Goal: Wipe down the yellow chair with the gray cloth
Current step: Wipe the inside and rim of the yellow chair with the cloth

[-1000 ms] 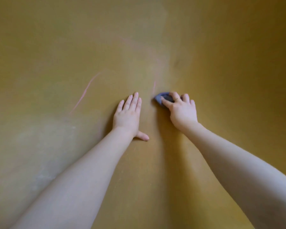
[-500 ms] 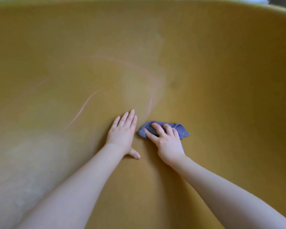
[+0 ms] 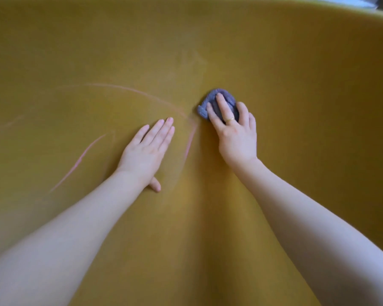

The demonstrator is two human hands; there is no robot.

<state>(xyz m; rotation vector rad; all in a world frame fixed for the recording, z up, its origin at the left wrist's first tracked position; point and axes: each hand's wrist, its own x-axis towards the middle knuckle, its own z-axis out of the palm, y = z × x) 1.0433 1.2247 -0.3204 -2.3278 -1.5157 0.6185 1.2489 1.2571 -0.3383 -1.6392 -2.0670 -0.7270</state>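
On the curved inner surface of the yellow chair [image 3: 274,62], both hands are lying close together, approx. mid-frame. The right hand [image 3: 236,133] is pressing down on the gray cloth [image 3: 224,97], w/ its fingers [image 3: 221,104] lying fairly straight and spread across the top of it; a thin gold ring [image 3: 230,120] is showing on one finger. The cloth is sitting bunched into a small wad, mostly under the fingers, w/ its far edge and left corner sticking out past the fingertips. It is touching the chair surface, just above and to the right of the left hand's fingertips. The thumb of the right hand isn't visible, so can't tell whether it is tucked under the cloth.

The left hand [image 3: 146,151] is resting flat on the chair, palm down, fingers straight and held together, thumb pointing back toward the wrist side. It is holding nothing. It is sitting just left of the right hand, not touching it or the cloth.

Pale pink streaks [image 3: 80,160] are running across the yellow surface: one long diagonal line left of the left hand, a thin arc sweeping above it toward the cloth, and a short stroke between the two hands. A lighter, hazy patch is showing above the cloth. Both bare forearms are reaching in from the bottom corners. The chair's rim is curving across the top edge, w/ a sliver of something pale beyond it at top right, too blurred to ID.
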